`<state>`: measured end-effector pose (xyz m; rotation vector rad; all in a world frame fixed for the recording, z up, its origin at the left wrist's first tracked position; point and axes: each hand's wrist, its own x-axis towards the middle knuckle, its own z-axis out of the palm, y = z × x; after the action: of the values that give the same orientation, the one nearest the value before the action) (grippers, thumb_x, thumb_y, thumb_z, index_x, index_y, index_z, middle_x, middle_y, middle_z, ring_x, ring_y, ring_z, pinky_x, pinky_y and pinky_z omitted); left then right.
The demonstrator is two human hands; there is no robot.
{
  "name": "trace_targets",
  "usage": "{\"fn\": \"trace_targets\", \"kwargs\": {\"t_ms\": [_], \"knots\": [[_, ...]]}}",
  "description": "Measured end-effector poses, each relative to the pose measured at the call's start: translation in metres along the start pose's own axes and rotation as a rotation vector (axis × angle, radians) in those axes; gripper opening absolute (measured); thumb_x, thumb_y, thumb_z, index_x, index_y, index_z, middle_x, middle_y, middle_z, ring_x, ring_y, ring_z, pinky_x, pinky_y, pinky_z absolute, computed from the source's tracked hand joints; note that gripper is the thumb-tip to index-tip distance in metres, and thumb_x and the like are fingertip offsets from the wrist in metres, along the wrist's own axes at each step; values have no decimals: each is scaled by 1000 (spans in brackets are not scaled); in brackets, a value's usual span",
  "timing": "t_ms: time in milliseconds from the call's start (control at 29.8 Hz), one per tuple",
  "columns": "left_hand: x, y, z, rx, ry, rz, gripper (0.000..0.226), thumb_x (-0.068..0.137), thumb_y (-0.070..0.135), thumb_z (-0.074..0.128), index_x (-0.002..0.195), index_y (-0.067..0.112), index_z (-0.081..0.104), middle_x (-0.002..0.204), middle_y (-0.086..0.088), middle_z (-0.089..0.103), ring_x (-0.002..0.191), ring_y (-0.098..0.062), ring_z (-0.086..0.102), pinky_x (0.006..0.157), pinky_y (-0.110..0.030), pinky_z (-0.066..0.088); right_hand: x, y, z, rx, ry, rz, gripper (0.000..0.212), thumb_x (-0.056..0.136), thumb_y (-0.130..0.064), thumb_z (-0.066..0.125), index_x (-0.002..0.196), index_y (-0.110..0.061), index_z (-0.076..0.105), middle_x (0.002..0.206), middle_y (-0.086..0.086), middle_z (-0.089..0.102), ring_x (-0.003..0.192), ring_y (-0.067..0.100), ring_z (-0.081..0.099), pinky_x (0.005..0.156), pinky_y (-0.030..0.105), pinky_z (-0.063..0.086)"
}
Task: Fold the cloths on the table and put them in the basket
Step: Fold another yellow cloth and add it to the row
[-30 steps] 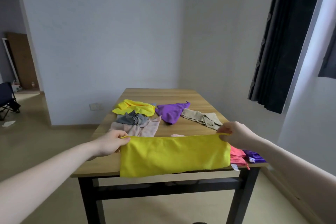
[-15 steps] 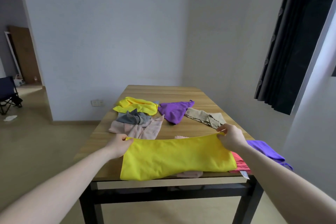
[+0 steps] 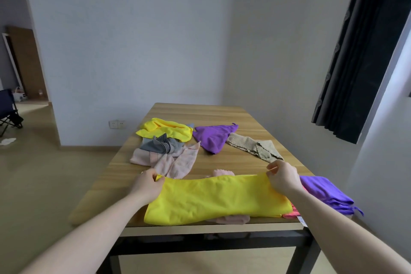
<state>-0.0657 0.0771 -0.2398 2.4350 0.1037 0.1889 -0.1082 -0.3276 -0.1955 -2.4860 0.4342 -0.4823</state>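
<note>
Head view. I have the yellow cloth (image 3: 216,199) laid across the near edge of the table (image 3: 200,111), apparently already doubled into a long band. My left hand (image 3: 148,184) pinches its far left corner, the grip clamped on the fabric. My right hand (image 3: 283,177) pinches the far right corner, likewise clamped. The band lies partly over a pale pink cloth (image 3: 231,219), which shows beneath its near edge, and a red cloth (image 3: 293,212) shows at its right end. A folded purple cloth (image 3: 324,191) lies just beside my right wrist at the table's right edge.

Unfolded items farther back: a second yellow cloth (image 3: 165,129), a grey striped cloth (image 3: 161,143) on a pink cloth (image 3: 171,161), another purple cloth (image 3: 212,138) and a beige cloth (image 3: 253,145). No basket is in view.

Assessment: the step in hand is folding the yellow cloth, with the first fold set and held flat. The next move, in my judgement, calls for carrying one end across to meet the other, keeping the edges matched so that the pile beneath is not dragged. The task is at an early stage; most cloths lie unfolded.
</note>
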Motion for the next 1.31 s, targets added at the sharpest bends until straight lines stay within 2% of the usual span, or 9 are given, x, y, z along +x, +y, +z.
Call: {"fn": "trace_targets", "kwargs": {"t_ms": [134,268,436,537,671,839,1006,1208,1308], "knots": [[-8,-6,0,-18,85,16,24,90,45,65,91,25,52,90,9,62,82,-17,60,66,-32,46,-2,5,0,-31,-57,8,23,91,-27,71,112,-19,65,104,-1,70,102,24,63,84,36,55],[-13,-22,3,-29,54,18,32,78,55,71,93,32,54,92,17,62,86,-12,62,74,-32,49,-12,8,-5,-106,-150,33,42,90,-37,71,126,-20,60,118,0,66,94,16,63,67,28,52],[-16,-29,10,-218,94,33,21,70,49,75,82,35,66,80,15,68,79,-10,67,77,-35,56,-21,6,-10,-130,-201,51,49,88,-34,72,133,-19,59,109,-4,61,87,13,60,58,22,46],[-17,-32,11,-226,111,57,12,78,38,79,78,35,67,74,13,68,75,-10,67,76,-36,57,-23,0,-14,-162,-182,41,44,87,-29,72,130,-18,65,114,0,68,85,15,62,56,22,47],[-16,-37,12,-234,154,82,15,82,36,78,75,32,65,73,13,68,74,-12,66,74,-37,57,-22,-5,-16,-160,-197,64,28,85,-29,72,111,-19,75,96,-5,70,81,13,65,62,28,56],[-17,-34,11,-204,169,94,16,90,39,70,80,32,59,74,13,68,72,-13,65,66,-33,50,-22,-13,-22,-59,-199,127,9,90,-32,67,94,-25,65,88,-5,65,84,15,63,75,33,59],[-21,-31,8,-207,175,67,19,93,38,67,78,29,60,73,13,69,69,-13,64,61,-30,45,-23,-16,-25,-51,-184,126,14,94,-32,63,92,-18,65,86,-2,65,78,16,60,74,33,55],[-25,-26,4,-253,160,48,15,92,37,70,81,30,63,76,14,71,73,-8,64,62,-29,45,-29,-20,-30,-10,-222,152,30,98,-38,61,118,-17,64,99,0,61,92,20,59,75,30,50],[-26,-24,2,-280,131,37,8,89,32,70,86,32,63,75,19,71,79,-9,65,69,-30,48,-28,-27,-34,56,-247,181,18,96,-35,64,107,-21,63,93,-1,62,93,22,63,82,35,55]]}}
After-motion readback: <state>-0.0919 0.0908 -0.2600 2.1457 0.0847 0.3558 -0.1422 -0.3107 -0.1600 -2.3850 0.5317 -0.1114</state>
